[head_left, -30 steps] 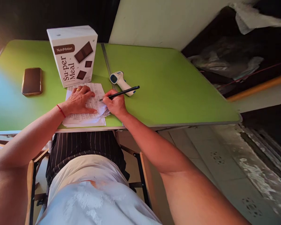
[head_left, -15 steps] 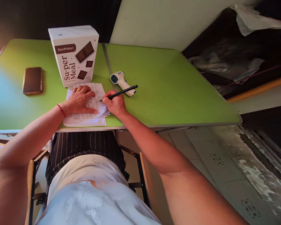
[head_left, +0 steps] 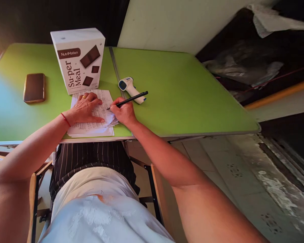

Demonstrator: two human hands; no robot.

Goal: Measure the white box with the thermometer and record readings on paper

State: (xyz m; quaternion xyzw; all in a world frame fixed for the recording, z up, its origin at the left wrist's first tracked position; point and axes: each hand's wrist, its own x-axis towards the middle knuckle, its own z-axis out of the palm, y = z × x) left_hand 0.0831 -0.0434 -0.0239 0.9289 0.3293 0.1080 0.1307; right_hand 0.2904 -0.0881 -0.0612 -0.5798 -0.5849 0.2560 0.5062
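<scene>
Several sheets of paper (head_left: 105, 98) covered in handwriting lie stacked near the table's front edge. My left hand (head_left: 86, 108) rests flat on them with its fingers spread, a ring on one finger. My right hand (head_left: 124, 112) grips a black pen (head_left: 134, 98), its tip at the right part of the top sheet. Just beyond the right hand lies a white and blue infrared thermometer (head_left: 132, 90). Behind the papers stands a white NutriMotion box (head_left: 78, 62) with chocolate pieces printed on it.
The green folding table (head_left: 182, 91) has a seam running between its two halves. A smartphone (head_left: 34, 88) in a brown case lies at the left. Dark shelving with plastic bags (head_left: 243, 67) is beyond the table's right side. Chair arms (head_left: 155, 195) flank my lap.
The whole view has shifted very slightly, so the table things appear a little further left. Both hands keep their places on the papers, the pen still in the right one.
</scene>
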